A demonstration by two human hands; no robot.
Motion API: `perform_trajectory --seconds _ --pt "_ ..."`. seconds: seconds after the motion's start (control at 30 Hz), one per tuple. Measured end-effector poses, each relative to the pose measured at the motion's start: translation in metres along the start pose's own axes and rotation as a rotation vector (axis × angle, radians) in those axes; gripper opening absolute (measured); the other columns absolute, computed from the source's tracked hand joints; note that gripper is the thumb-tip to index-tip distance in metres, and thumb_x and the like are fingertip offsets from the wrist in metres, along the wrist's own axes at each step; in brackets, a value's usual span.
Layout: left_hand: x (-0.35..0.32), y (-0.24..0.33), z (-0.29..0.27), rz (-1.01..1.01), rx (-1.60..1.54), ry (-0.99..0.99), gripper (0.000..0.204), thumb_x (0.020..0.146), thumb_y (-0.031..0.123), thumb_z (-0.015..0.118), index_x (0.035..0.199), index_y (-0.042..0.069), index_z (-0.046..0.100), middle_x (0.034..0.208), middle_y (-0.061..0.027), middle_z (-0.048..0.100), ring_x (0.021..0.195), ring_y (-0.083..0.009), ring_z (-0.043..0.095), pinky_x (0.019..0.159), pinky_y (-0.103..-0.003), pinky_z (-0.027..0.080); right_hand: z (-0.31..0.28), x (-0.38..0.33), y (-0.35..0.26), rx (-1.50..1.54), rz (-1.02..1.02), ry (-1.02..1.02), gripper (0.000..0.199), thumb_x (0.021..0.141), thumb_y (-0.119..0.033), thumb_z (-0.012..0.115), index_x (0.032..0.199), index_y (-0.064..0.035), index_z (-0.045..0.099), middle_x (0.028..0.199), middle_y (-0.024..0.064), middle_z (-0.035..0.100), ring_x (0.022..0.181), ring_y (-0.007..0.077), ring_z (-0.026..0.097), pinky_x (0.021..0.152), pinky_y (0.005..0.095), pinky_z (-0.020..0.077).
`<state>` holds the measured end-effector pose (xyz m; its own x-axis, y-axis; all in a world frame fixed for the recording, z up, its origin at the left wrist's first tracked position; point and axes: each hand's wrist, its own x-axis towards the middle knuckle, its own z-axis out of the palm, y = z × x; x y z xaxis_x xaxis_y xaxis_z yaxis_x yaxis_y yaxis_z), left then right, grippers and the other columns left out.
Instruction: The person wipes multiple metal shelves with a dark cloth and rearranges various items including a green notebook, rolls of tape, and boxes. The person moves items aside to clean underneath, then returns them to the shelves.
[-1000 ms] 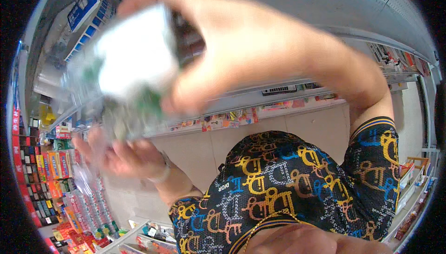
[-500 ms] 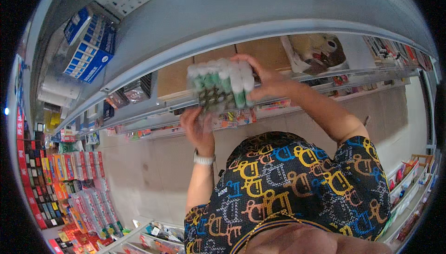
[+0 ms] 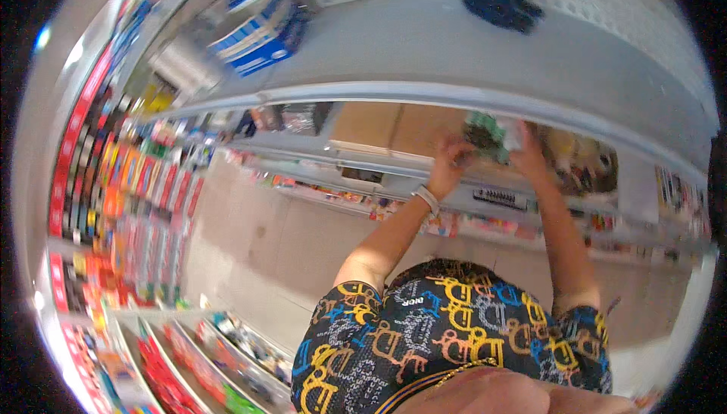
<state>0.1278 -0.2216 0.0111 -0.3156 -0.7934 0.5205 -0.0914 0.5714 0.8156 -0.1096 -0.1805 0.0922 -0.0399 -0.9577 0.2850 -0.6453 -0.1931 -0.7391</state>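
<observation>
Both arms reach up and forward to a shop shelf. My left hand [image 3: 452,155] grips the left side of a clear shrink-wrapped pack of small green-and-white bottles [image 3: 491,133]. My right hand [image 3: 528,156] holds the pack's right side. The pack sits at the mouth of the shelf opening, just in front of a brown cardboard box [image 3: 394,127]. A pale band is on my left wrist. The picture is blurred, so the pack's details are hard to make out.
The grey shelf edge [image 3: 363,96] runs across above the opening. A blue-and-white carton [image 3: 261,34] sits on the top shelf at left. Racks of colourful packets [image 3: 113,187] line the left aisle. Price strips and small goods run along the lower shelf [image 3: 485,225].
The bottle pack went from close to the camera out to the shelf. Both hands carried it forward and right into the shelf opening, and my arms are now stretched out further.
</observation>
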Motion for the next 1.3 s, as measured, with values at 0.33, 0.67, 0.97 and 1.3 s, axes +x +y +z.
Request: perform_trajectory --seconds 0.33,0.67,0.97,1.3 --pt "-0.041 0.108 -0.104 0.014 0.275 0.305 0.035 0.082 0.001 0.066 0.115 0.006 0.057 0.12 -0.0144 0.056 0.114 -0.0284 0.052 0.096 -0.036 0.043 0.03 -0.07 -0.071 0.2 -0.153 0.305 0.037 0.077 0.002 0.061 0.113 -0.0073 0.061 0.116 0.013 0.059 0.115 0.03 0.052 0.103 0.0411 0.0362" --pt "0.028 0.183 -0.367 0.312 0.7 0.702 0.035 0.078 0.002 0.066 0.112 0.004 0.058 0.113 -0.0132 0.058 0.108 -0.031 0.053 0.095 -0.04 0.04 0.017 -0.021 -0.305 0.048 -0.592 -0.02 0.033 0.076 -0.004 0.067 0.108 -0.0046 0.062 0.111 0.0132 0.062 0.108 0.0308 0.056 0.097 0.0414 0.0418" --pt "0.034 0.166 -0.468 0.451 0.516 0.424 0.039 0.08 0.001 0.065 0.118 0.004 0.055 0.118 -0.014 0.056 0.112 -0.0303 0.051 0.1 -0.04 0.038 0.159 0.188 -0.433 -0.027 -0.634 0.009 0.071 0.082 -0.014 0.069 0.144 -0.0202 0.036 0.144 0.0115 0.038 0.134 0.0288 0.036 0.11 0.0409 0.0319" --pt "0.01 0.134 -0.522 0.375 0.309 0.399 0.035 0.087 0.008 0.064 0.12 0.005 0.054 0.121 -0.0105 0.054 0.112 -0.0238 0.052 0.093 -0.034 0.045 0.203 0.239 -0.46 -0.08 -0.375 0.139 0.024 0.084 -0.024 0.07 0.095 -0.007 0.057 0.084 0.0034 0.063 0.075 0.0125 0.06 0.067 0.0279 0.0494"
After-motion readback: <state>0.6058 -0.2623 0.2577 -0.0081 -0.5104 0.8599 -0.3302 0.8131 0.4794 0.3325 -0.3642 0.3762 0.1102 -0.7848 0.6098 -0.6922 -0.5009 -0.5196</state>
